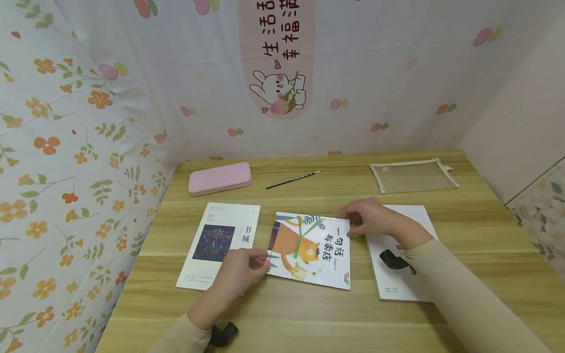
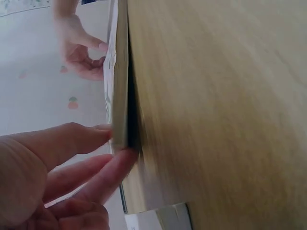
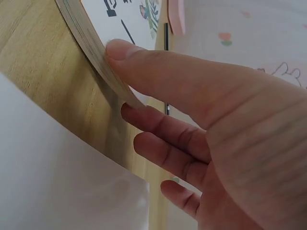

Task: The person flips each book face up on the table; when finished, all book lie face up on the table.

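Note:
Between both hands is a picture book (image 1: 309,250) with an orange animal on its white cover. My left hand (image 1: 242,268) pinches its lower left corner, thumb on top and a finger beneath, as the left wrist view shows. At the upper right corner, my right hand (image 1: 372,215) holds the book's page edge (image 3: 91,48) between thumb and fingers. A dark gap shows under the book in the left wrist view. To the left lies a pale book (image 1: 212,272) with a dark picture, partly behind my left hand. A white book (image 1: 397,284) lies under my right forearm.
Along the back of the wooden table (image 1: 282,323) lie a pink pencil case (image 1: 219,178), a black pencil (image 1: 293,180) and a beige mesh zip pouch (image 1: 412,176). A printed cloth (image 1: 212,73) hangs behind the table, and a flowered one (image 1: 66,171) at the left.

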Demonstrator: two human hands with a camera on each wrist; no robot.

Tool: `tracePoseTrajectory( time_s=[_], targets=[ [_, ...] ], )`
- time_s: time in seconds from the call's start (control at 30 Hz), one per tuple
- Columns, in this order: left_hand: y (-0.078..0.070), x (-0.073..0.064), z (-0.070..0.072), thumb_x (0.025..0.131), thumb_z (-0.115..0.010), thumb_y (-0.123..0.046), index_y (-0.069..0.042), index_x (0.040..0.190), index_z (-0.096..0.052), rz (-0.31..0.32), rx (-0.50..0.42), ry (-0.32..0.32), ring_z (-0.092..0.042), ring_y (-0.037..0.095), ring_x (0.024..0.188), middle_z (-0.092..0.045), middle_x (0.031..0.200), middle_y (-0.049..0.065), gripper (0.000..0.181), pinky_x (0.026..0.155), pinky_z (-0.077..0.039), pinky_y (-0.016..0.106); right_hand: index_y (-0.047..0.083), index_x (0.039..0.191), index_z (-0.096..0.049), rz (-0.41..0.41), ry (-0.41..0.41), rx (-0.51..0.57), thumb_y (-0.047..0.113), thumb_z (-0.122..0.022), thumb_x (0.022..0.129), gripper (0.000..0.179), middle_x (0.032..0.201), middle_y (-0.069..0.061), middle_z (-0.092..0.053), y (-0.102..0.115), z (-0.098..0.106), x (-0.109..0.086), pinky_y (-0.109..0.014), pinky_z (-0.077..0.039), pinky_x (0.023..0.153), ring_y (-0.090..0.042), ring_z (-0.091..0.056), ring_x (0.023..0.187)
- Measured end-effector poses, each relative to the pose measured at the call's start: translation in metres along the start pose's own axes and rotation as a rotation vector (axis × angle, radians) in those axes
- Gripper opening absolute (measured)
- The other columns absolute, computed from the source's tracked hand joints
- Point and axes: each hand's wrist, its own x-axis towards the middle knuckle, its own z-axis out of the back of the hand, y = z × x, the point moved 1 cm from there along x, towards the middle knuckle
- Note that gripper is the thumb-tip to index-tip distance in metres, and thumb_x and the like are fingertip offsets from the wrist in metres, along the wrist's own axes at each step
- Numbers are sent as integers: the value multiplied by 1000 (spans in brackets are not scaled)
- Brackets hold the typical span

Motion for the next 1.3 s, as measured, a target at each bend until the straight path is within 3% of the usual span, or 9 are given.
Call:
tracePoseTrajectory(
  time_s=[0.27, 0.43, 0.53, 0.67, 0.8, 0.93, 1.07, 1.17, 1.3],
  targets=[
    [-4, 5, 4, 84, -85, -19, -16, 92, -82, -50, 118, 59, -62, 2, 68, -73, 72, -11, 9, 64, -48, 23, 23, 117, -78, -22, 14, -40, 27, -92, 78, 42, 96, 8, -67, -3, -6, 1, -41, -28, 84, -16, -54, 86],
    [-9, 17, 13, 81, -87, -15, -12, 102, -81, -83, 167, 94, -65, 13, 81, -76, 89, -3, 22, 69, -51, 31, 23, 119, -77, -47, -10, -47, 27, -92, 77, 45, 105, 4, -67, 4, -8, -8, -49, -31, 92, -20, -55, 91],
    [-11, 29, 14, 80, -87, -10, -11, 110, -80, -143, 208, 124, -63, 19, 89, -74, 102, 3, 30, 73, -53, 36, 23, 120, -76, -68, -39, -55, 28, -92, 77, 46, 114, 0, -67, 9, -9, -14, -57, -31, 99, -22, -57, 98],
    [-12, 47, 11, 82, -87, -10, -11, 121, -77, -231, 241, 187, -62, 29, 113, -69, 123, 9, 40, 92, -56, 42, 22, 119, -76, -98, -47, -73, 32, -93, 76, 48, 117, -1, -68, 15, -12, -19, -60, -32, 102, -22, -59, 105],
    [-11, 62, 11, 82, -88, -11, -10, 128, -73, -280, 253, 243, -51, 36, 136, -60, 143, 12, 48, 116, -42, 52, 21, 120, -76, -116, -34, -102, 37, -94, 72, 53, 115, 0, -67, 21, -16, -22, -61, -33, 102, -21, -59, 106],
    [-7, 70, 15, 82, -89, -18, -10, 132, -71, -295, 266, 294, -44, 39, 144, -54, 154, 12, 55, 124, -24, 60, 20, 121, -77, -128, -42, -120, 39, -96, 69, 59, 113, 0, -65, 24, -20, -21, -59, -35, 100, -20, -58, 105],
    [-2, 70, 18, 81, -90, -26, -12, 132, -71, -311, 279, 303, -46, 39, 139, -53, 154, 11, 56, 121, -32, 58, 20, 123, -77, -129, -44, -123, 37, -97, 69, 60, 115, -1, -65, 23, -21, -18, -60, -34, 100, -22, -58, 107],
    [0, 67, 18, 80, -90, -32, -15, 130, -73, -310, 288, 286, -51, 33, 125, -55, 152, 9, 56, 106, -47, 49, 20, 125, -76, -121, -35, -116, 35, -96, 71, 60, 117, -3, -64, 20, -20, -15, -60, -33, 101, -24, -58, 111],
    [4, 62, 16, 80, -90, -35, -19, 127, -75, -316, 309, 259, -50, 26, 110, -59, 146, 6, 51, 88, -52, 41, 19, 127, -75, -108, -17, -104, 31, -94, 75, 56, 123, -6, -64, 15, -17, -10, -62, -31, 104, -28, -58, 118]
  ],
)
